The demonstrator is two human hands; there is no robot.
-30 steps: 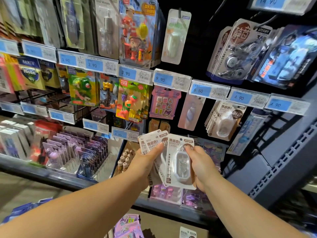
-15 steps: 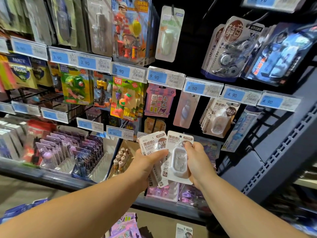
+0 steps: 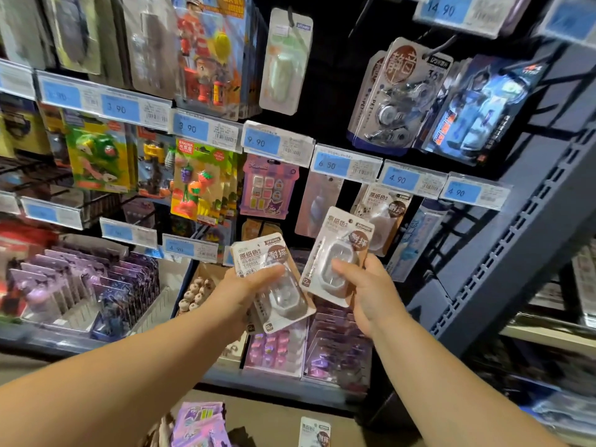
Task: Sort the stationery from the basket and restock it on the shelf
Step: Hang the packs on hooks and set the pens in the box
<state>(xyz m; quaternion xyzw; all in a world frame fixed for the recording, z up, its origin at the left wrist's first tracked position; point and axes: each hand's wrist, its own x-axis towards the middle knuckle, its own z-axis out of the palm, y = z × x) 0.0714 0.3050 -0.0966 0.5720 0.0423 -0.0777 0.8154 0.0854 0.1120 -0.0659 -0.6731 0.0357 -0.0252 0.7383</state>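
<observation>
Lifting clear of the left hand's (image 3: 240, 293) gripped stack (image 3: 258, 257), one tape pack (image 3: 335, 246) in the right hand's (image 3: 367, 295) pinching fingers (image 3: 343, 273) nears the hung packs (image 3: 385, 209).

Blister pack (image 3: 337, 243) beside lower pack stack (image 3: 285, 298)

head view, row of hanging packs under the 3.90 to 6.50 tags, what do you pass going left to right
green pack → yellow-figure pack → fruit eraser pack → pink pack → pale pack

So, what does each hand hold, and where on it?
Left hand grips a stack of packs by its left side, thumb across the front. Right hand pinches one pack by its lower right part.
</observation>
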